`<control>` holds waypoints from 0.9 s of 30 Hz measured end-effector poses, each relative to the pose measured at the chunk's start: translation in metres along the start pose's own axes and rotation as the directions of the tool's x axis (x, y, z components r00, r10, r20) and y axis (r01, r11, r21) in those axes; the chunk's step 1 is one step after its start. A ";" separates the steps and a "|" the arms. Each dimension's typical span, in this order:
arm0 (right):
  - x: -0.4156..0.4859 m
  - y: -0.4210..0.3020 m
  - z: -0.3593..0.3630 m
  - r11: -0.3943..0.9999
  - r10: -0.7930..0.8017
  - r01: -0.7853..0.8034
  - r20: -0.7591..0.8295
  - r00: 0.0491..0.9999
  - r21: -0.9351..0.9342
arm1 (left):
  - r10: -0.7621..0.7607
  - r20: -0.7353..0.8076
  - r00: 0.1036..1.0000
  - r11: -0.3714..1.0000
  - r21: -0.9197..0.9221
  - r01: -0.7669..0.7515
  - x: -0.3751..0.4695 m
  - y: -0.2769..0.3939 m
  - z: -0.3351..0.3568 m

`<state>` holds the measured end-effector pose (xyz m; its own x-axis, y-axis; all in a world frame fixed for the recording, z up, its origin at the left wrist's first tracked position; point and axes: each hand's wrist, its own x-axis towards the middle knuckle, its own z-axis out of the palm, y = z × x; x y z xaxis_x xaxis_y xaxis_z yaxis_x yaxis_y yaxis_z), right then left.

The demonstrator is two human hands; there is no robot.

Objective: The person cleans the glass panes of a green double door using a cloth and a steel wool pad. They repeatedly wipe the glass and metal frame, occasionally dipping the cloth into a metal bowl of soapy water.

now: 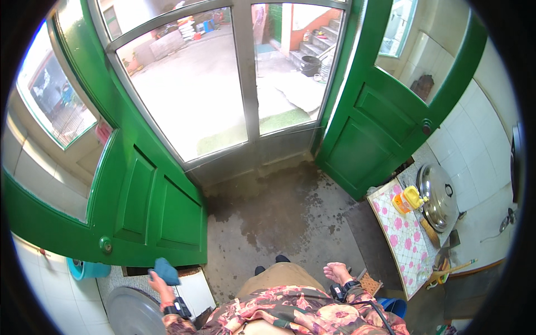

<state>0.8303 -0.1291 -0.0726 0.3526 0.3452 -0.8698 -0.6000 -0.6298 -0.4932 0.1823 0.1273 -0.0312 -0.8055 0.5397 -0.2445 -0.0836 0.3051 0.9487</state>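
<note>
My left hand [161,288] is closed on a folded blue cloth [166,271], just below the lower edge of the green door [178,209] on the left. Under that hand lie a round grey lid [134,312] and a white board or box top [197,289]. Nothing shows in my right hand [337,272], which hangs palm up at my right side with its fingers somewhat bent and apart. Both wrists carry black strapped devices. Glass doors in a metal frame [250,83] stand shut ahead of me.
A second green door [381,138] stands at the right. Beside it, a flower-patterned tabletop [395,247] holds a yellow bottle [407,200] near a large steel lid [437,197] and a brush [430,232]. Wet patches darken the concrete floor [272,209]. A blue bucket [393,307] is behind my right arm.
</note>
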 end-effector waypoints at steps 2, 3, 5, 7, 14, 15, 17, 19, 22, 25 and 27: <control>-0.012 0.009 0.001 1.000 0.007 -0.006 -0.034 0.999 0.022 | -0.239 0.253 0.937 0.960 -0.083 0.267 -0.034 -0.036 0.002; -0.016 0.011 0.004 1.000 -0.010 0.012 -0.047 0.999 0.026 | -0.380 0.354 0.855 0.906 -0.046 0.422 -0.045 -0.048 0.008; -0.024 0.014 0.005 0.977 -0.098 0.082 0.070 0.993 0.196 | -0.403 0.524 0.751 0.883 0.007 0.469 -0.067 -0.059 0.015; -0.028 0.015 0.004 0.950 -0.188 0.176 0.025 0.982 0.257 | -0.389 0.587 0.710 0.857 -0.052 0.513 -0.083 -0.060 0.032; -0.030 0.039 -0.022 0.961 -0.127 0.155 -0.133 0.983 0.229 | -0.529 0.536 0.658 0.847 0.292 0.444 -0.080 -0.026 0.071; -0.029 0.046 -0.030 0.952 -0.107 0.139 -0.128 0.986 0.272 | -0.512 0.523 0.681 0.859 0.338 0.385 -0.083 -0.025 0.072; -0.025 0.062 -0.051 0.938 -0.047 0.092 -0.138 0.989 0.335 | -0.473 0.493 0.730 0.863 0.424 0.273 -0.098 -0.027 0.074; -0.021 0.079 -0.080 0.904 -0.009 0.072 -0.149 0.989 0.421 | -0.433 0.461 0.774 0.845 0.507 0.171 -0.123 -0.030 0.075; -0.016 0.096 -0.138 0.857 0.005 0.060 -0.125 0.992 0.512 | -0.393 0.415 0.821 0.772 0.633 0.050 -0.175 -0.033 0.077; -0.002 0.099 -0.214 0.838 0.014 0.028 -0.072 0.997 0.545 | -0.418 0.384 0.823 0.778 0.620 0.106 -0.233 -0.045 0.057; 0.010 0.092 -0.260 0.865 0.075 -0.035 -0.059 0.995 0.501 | -0.446 0.491 0.748 0.845 0.506 0.172 -0.271 -0.054 0.034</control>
<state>0.9653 -0.3652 -0.1229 0.3490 0.2553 -0.9017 -0.8910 -0.2076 -0.4037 0.4249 -0.0083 -0.0227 -0.2773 0.6530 -0.7048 0.0878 0.7477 0.6582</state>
